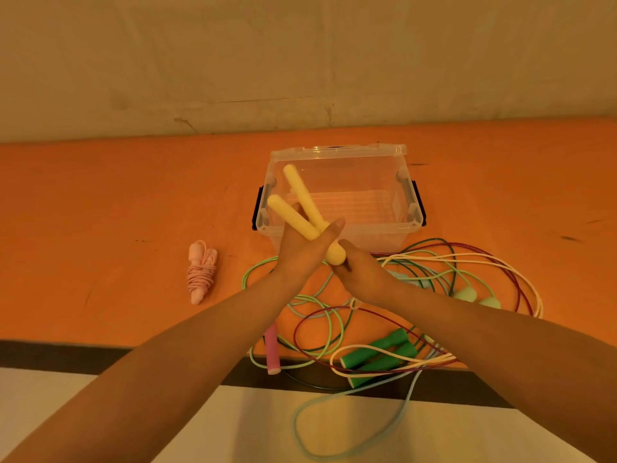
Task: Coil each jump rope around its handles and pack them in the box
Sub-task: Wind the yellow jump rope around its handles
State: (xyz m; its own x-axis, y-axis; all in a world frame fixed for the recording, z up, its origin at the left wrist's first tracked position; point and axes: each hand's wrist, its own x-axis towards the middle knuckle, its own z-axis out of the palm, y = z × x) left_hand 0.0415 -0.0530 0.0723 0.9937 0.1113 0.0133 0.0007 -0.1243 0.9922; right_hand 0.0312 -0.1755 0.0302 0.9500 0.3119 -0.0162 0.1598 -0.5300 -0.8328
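Observation:
My left hand [298, 250] grips two yellow jump rope handles [300, 198], which spread in a V above the front left corner of the clear plastic box [337, 150]. My thumb lies across them where they cross. Just below, my right hand [362, 274] curls its fingers at the lower end of one handle. The cream rope [467, 260] trails off to the right into a tangle of ropes. The box stands open with nothing in it. A pink rope [202, 272], coiled around its handles, lies on the orange table [100, 212] to the left.
Tangled ropes cover the table in front of the box: green handles [377, 357], a pink handle [272, 349], mint handles [467, 295], dark red and green cords. A pale blue rope [334, 404] hangs over the table's near edge. A wall rises behind the table.

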